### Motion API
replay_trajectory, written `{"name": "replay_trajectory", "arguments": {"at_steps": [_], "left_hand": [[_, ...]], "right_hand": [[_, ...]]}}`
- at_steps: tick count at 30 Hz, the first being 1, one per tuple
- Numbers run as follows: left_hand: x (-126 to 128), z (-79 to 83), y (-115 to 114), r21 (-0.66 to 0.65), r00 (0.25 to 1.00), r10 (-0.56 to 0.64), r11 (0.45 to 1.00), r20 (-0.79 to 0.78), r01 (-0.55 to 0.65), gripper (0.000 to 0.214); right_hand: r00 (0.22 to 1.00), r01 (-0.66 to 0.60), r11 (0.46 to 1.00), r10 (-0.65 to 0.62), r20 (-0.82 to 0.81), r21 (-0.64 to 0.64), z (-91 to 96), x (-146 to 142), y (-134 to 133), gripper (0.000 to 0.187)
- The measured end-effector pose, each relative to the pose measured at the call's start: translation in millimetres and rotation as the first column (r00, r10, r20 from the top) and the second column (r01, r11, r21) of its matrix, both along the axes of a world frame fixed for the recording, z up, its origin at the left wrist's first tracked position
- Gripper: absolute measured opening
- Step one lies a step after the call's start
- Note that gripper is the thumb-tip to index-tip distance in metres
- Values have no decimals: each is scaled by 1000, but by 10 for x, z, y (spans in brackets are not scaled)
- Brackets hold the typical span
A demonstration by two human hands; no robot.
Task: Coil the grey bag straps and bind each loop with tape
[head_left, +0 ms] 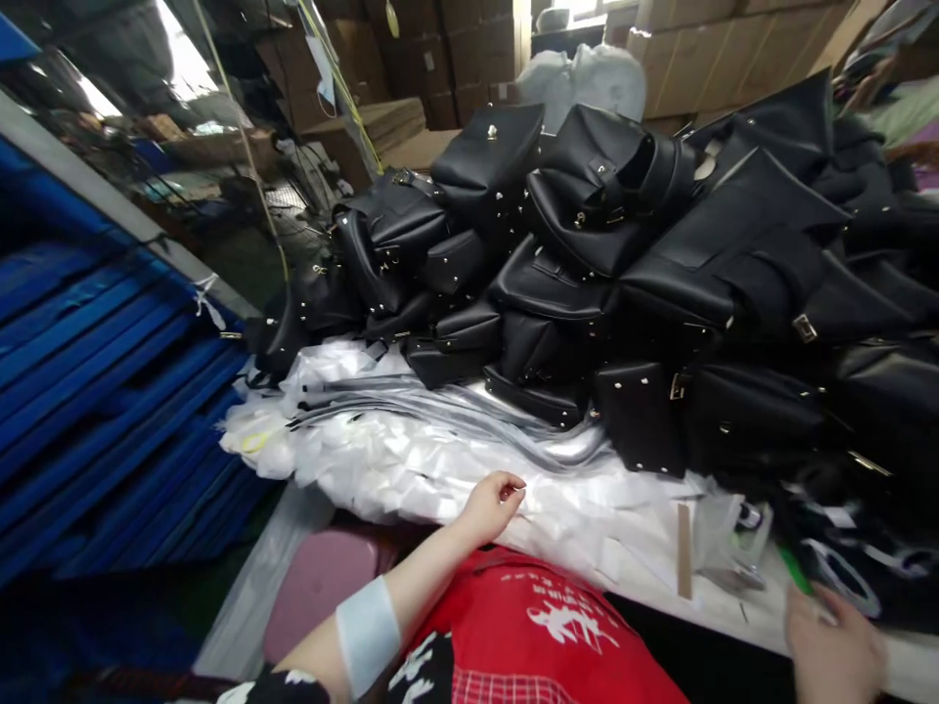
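Your right grip [836,640], blurred, is pinching the green tool [793,570] at the desk's [715,605] near right. Your left grip [497,506] is curling beside the white plastic [411,469]; whether its fingertips are meeting, I cannot tell. Black bags [587,244] are lying heaped on the far side.

Brown cartons [476,44] (bright window [583,9] between).

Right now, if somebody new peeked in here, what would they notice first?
Probably the huge heap of black bags, spread across the middle and right. Next, the bright red apron at the bottom centre and the stacked blue panels on the left. At the lower right, the blurry right hand holds a green object.
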State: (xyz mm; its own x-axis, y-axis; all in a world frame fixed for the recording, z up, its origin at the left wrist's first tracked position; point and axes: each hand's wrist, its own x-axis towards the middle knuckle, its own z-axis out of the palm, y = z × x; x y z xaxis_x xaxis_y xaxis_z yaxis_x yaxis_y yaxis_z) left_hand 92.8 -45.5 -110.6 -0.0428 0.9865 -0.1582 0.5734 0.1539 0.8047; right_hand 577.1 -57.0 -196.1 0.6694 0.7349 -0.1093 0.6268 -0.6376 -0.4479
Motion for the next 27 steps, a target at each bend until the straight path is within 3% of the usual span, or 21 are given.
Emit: {"name": "replay_trajectory", "arguments": {"at_steps": [5,11,14,19,23,25,27], "left_hand": [[-740,-154,199,-9,985,-44,999,-167,43,20],[-1728,-199,944,-51,880,-92,996,-467,78,24],[-1965,-270,1222,-131,818,-184,982,-544,134,25],[-2084,-298,1377,-220,734,-345,939,-585,266,30],[-2242,-52,1447,-246,692,-453,890,-562,384,21],[-2315,211,1420,-256,685,-499,865,-530,432,22],[-2318,572,1274,-245,682,-566,821,-463,515,28]], "right_hand": [[1000,3,993,-6,-25,-120,197,-763,-190,61],[996,17,1000,-16,92,-7,508,-1274,-333,47],[999,-40,998,39,35,46,590,-1619,-489,43],[997,-57,996,61,-50,72,632,-2061,-882,44],[990,-2,997,13,-144,72,672,-2283,-1080,44],[972,26,995,-3,-233,96,723,-2482,-1065,45],[919,18,991,35,-392,130,809,-2792,-965,47]]}}
